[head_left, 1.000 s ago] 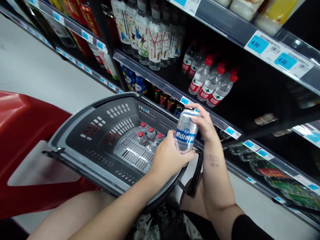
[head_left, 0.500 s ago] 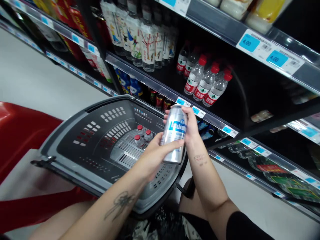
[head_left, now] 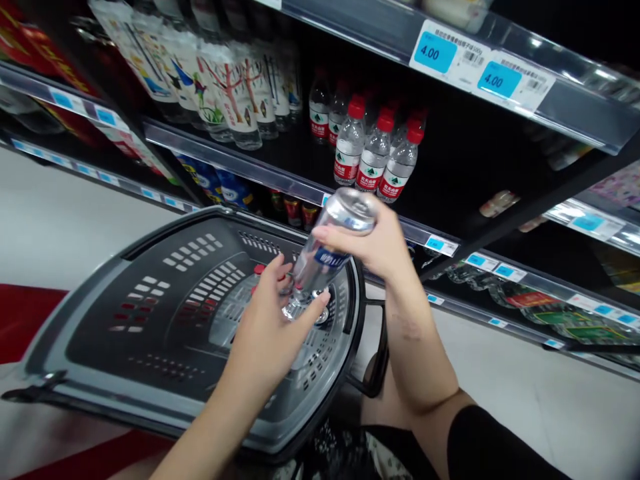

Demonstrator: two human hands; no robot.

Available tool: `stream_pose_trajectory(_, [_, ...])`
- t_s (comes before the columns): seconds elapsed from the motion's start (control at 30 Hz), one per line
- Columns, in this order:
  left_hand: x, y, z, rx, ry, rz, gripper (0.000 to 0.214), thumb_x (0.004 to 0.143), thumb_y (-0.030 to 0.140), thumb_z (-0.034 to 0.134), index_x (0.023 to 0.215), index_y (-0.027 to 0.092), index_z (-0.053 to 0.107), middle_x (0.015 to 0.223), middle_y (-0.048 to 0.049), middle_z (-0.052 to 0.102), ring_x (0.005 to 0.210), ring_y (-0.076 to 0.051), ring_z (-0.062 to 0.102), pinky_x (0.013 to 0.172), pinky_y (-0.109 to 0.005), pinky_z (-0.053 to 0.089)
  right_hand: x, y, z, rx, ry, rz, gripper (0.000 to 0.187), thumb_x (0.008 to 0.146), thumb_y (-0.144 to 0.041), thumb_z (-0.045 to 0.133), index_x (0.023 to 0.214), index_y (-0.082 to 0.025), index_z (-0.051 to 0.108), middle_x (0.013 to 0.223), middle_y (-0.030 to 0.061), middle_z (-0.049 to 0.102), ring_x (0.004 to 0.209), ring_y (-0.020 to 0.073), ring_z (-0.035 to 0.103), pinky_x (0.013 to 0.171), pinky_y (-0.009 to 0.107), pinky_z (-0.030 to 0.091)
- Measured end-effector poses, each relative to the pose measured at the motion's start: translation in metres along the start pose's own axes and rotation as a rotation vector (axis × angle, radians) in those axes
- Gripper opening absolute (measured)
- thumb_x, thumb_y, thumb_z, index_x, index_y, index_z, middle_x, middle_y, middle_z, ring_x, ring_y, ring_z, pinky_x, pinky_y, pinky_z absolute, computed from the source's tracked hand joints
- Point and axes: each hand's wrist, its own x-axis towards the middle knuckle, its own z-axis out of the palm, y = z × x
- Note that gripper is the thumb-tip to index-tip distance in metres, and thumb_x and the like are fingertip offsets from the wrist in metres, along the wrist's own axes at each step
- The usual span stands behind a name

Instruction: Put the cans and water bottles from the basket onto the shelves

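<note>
My right hand grips the upper part of a silver drink can with dark blue lettering. The can is tilted, its top toward the shelf and its lower end over the shopping basket. Close to that lower end is my left hand, open, thumb and fingers spread apart; whether they touch the can I cannot tell. Inside the grey basket a red bottle cap shows, partly hidden by my left hand. Shiny round can tops lie under the held can.
Small red-capped water bottles stand on the shelf ahead, beside taller bottles with illustrated labels. Price tags line the shelf edge. A black basket handle sticks out at the right. Red material lies left of the basket.
My left hand has let go of the can and spread its fingers below it. My right hand has tipped the can, showing its top. The view has shifted right.
</note>
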Motion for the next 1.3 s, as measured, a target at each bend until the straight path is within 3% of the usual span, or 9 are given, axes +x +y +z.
stream_pose_trajectory(0.07, [-0.002, -0.004, 0.003, 0.127, -0.027, 0.027, 0.09, 0.081, 0.056, 0.063, 0.154, 0.017, 0.027, 0.15, -0.0159, 0.045, 0.133, -0.031, 0.05, 0.11, -0.047, 0.046, -0.004, -0.007, -0.011, -0.25, 0.214, -0.092, 0.061, 0.063, -0.055, 0.082, 0.108, -0.021, 0.058, 0.101, 0.003, 0.067, 0.103, 0.0254, 0.064, 0.092, 0.038, 0.052])
stream_pose_trajectory(0.13, [-0.005, -0.006, 0.005, 0.295, -0.173, 0.038, 0.085, 0.085, 0.054, 0.059, 0.153, 0.014, 0.029, 0.153, -0.0164, 0.041, 0.139, -0.031, 0.044, 0.114, -0.047, 0.041, -0.004, -0.004, -0.024, -0.463, 0.355, -0.133, 0.061, 0.063, -0.056, 0.081, 0.108, -0.023, 0.056, 0.101, 0.0024, 0.066, 0.104, 0.0275, 0.064, 0.093, 0.041, 0.051])
stream_pose_trajectory(0.2, [-0.009, -0.005, 0.007, 0.483, -0.373, 0.044, 0.08, 0.088, 0.05, 0.059, 0.153, 0.012, 0.031, 0.155, -0.017, 0.039, 0.14, -0.031, 0.043, 0.115, -0.045, 0.041, -0.001, 0.004, -0.035, -0.6, 0.408, -0.148, 0.059, 0.063, -0.056, 0.08, 0.106, -0.024, 0.055, 0.099, 0.0017, 0.067, 0.101, 0.028, 0.065, 0.091, 0.041, 0.051])
stream_pose_trajectory(0.33, [-0.025, 0.002, 0.022, 0.883, -0.737, 0.015, 0.083, 0.084, 0.037, 0.071, 0.153, 0.008, 0.034, 0.154, -0.0214, 0.041, 0.135, -0.039, 0.047, 0.109, -0.051, 0.045, 0.006, 0.02, -0.052, -0.714, 0.35, -0.158, 0.056, 0.064, -0.052, 0.079, 0.106, -0.025, 0.054, 0.1, 0.0012, 0.068, 0.096, 0.0273, 0.066, 0.087, 0.04, 0.051])
stream_pose_trajectory(0.47, [-0.041, 0.003, 0.053, 0.931, -0.934, -0.124, 0.071, 0.086, 0.028, 0.069, 0.145, -0.004, 0.042, 0.135, -0.0279, 0.058, 0.124, -0.038, 0.059, 0.103, -0.046, 0.05, 0.009, 0.033, -0.054, -0.774, 0.229, -0.079, 0.056, 0.058, -0.046, 0.084, 0.102, -0.027, 0.056, 0.095, -0.0013, 0.07, 0.093, 0.0286, 0.067, 0.087, 0.04, 0.05])
stream_pose_trajectory(0.6, [-0.043, -0.003, 0.07, 0.936, -0.939, -0.176, 0.059, 0.088, 0.016, 0.062, 0.142, -0.004, 0.046, 0.124, -0.0268, 0.065, 0.121, -0.035, 0.062, 0.102, -0.042, 0.051, 0.014, 0.053, -0.047, -0.801, 0.149, -0.034, 0.054, 0.058, -0.044, 0.084, 0.102, -0.028, 0.056, 0.095, -0.0023, 0.071, 0.094, 0.03, 0.067, 0.086, 0.04, 0.049])
stream_pose_trajectory(0.83, [-0.043, -0.007, 0.065, 0.933, -0.932, -0.146, 0.065, 0.089, 0.017, 0.064, 0.144, -0.007, 0.04, 0.123, -0.0266, 0.066, 0.119, -0.035, 0.063, 0.101, -0.042, 0.052, 0.02, 0.106, -0.056, -0.806, 0.092, -0.048, 0.055, 0.062, -0.037, 0.08, 0.11, -0.028, 0.056, 0.099, -0.0002, 0.071, 0.097, 0.0303, 0.067, 0.083, 0.038, 0.05])
stream_pose_trajectory(1.13, [-0.043, 0.02, 0.036, 1.0, -0.843, -0.009, 0.059, 0.095, 0.024, 0.057, 0.149, 0.005, 0.041, 0.125, -0.0208, 0.066, 0.115, -0.036, 0.064, 0.099, -0.046, 0.051, 0.015, 0.134, -0.072, -0.735, 0.0, -0.19, 0.057, 0.063, -0.036, 0.081, 0.115, -0.023, 0.06, 0.113, 0.0047, 0.07, 0.105, 0.0261, 0.066, 0.094, 0.036, 0.049])
stream_pose_trajectory(1.3, [-0.042, 0.023, 0.017, 1.002, -0.789, 0.0, 0.058, 0.097, 0.025, 0.051, 0.151, 0.005, 0.038, 0.128, -0.0206, 0.064, 0.118, -0.036, 0.061, 0.103, -0.046, 0.048, 0.015, 0.156, -0.067, -0.812, 0.036, -0.104, 0.055, 0.064, -0.04, 0.082, 0.113, -0.023, 0.063, 0.11, 0.0048, 0.071, 0.102, 0.0281, 0.067, 0.092, 0.037, 0.049])
